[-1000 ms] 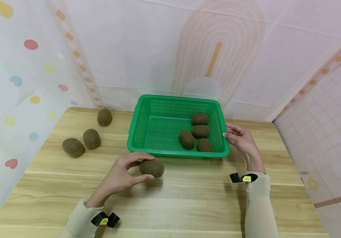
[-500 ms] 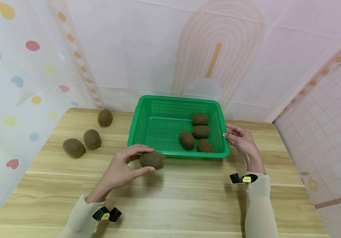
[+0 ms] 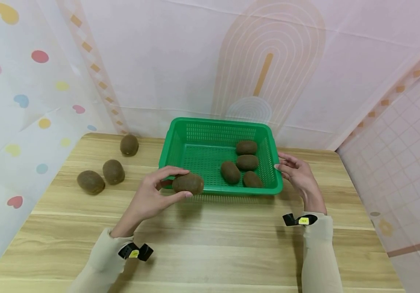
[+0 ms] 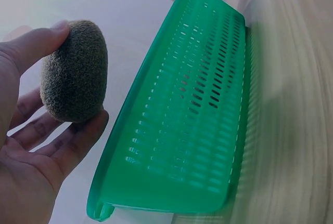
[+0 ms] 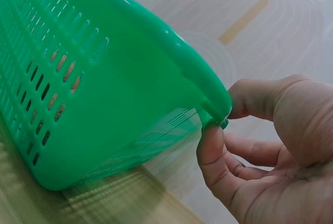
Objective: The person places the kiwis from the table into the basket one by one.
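Between thumb and fingers my left hand (image 3: 154, 193) holds a brown fuzzy kiwi (image 3: 188, 184), raised at the front left rim of a green plastic basket (image 3: 210, 190). The left wrist view shows this kiwi (image 4: 76, 72) outside the basket wall (image 4: 171, 130), a gap apart from it. My right hand (image 3: 297, 174) pinches the basket's right rim, thumb on top and fingers underneath, as the right wrist view shows at the rim's edge (image 5: 208, 91). Several kiwis lie inside the basket's right half, one of them a kiwi (image 3: 230, 172) tilted near the middle.
On the wooden table (image 3: 217, 252), left of the basket, sit three loose kiwis: one at the back (image 3: 129, 145), another kiwi (image 3: 113, 171) nearer, and a third kiwi (image 3: 90, 182) beside it. A patterned cloth backdrop (image 3: 151, 73) stands close behind the basket.
My left hand has lifted the kiwi up and away from me, from in front of the basket to over its front rim. My right hand and the basket stay in place.
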Motion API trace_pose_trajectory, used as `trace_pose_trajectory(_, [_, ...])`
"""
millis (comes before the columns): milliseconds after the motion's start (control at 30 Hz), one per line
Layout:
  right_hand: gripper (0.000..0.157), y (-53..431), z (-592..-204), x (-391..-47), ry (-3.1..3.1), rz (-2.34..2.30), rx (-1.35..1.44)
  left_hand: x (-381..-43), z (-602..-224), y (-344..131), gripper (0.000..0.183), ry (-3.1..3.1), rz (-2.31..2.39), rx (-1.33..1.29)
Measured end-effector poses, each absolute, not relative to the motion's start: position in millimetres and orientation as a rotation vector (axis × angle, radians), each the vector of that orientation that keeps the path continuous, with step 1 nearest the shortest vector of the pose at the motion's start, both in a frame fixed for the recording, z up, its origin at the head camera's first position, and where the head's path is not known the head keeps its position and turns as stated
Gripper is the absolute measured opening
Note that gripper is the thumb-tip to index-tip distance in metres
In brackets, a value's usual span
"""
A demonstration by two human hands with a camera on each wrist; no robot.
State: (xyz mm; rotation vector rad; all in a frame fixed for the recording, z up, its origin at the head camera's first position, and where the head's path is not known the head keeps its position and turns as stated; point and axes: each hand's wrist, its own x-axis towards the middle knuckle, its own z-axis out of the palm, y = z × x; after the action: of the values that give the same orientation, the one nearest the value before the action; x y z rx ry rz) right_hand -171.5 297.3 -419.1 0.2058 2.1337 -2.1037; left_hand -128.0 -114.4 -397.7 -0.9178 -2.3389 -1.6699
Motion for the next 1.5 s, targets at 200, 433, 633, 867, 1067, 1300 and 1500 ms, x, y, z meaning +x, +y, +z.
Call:
trace_pose_trajectory(200, [0.058, 297, -419, -171, 2.134, -2.096, 0.235, -142, -405, -118, 0.047, -2.345, -1.615, -0.915])
trace_pose_trajectory(433, [0.057, 296, -418, -171, 2.138, -2.094, 0.248, -151, -403, -120, 0.044, -2.372, -1.542, -0.878])
trace_pose_trajectory(633, [0.057, 295, -420, -172, 2.175, -2.049, 0.240, -157, -402, -121, 0.044, -2.418, -1.467, -0.836])
trace_pose_trajectory(867, [0.056, 297, -420, -172, 2.292, -1.946, 0.220, -161, -404, -118, 0.046, -2.416, -1.419, -0.857])
trace_pose_trajectory(1067, [0.056, 297, -420, -172, 2.314, -1.934, 0.185, -164, -408, -117, 0.045, -2.396, -1.293, -0.904])
trace_pose_trajectory(1300, [0.054, 297, -420, -173, 2.328, -1.929, 0.163, -165, -410, -119, 0.043, -2.381, -1.251, -0.893])
trace_pose_trajectory(1500, [0.055, 299, -421, -172, 2.328, -1.920, 0.164, -168, -408, -121, 0.048, -2.345, -1.223, -0.870])
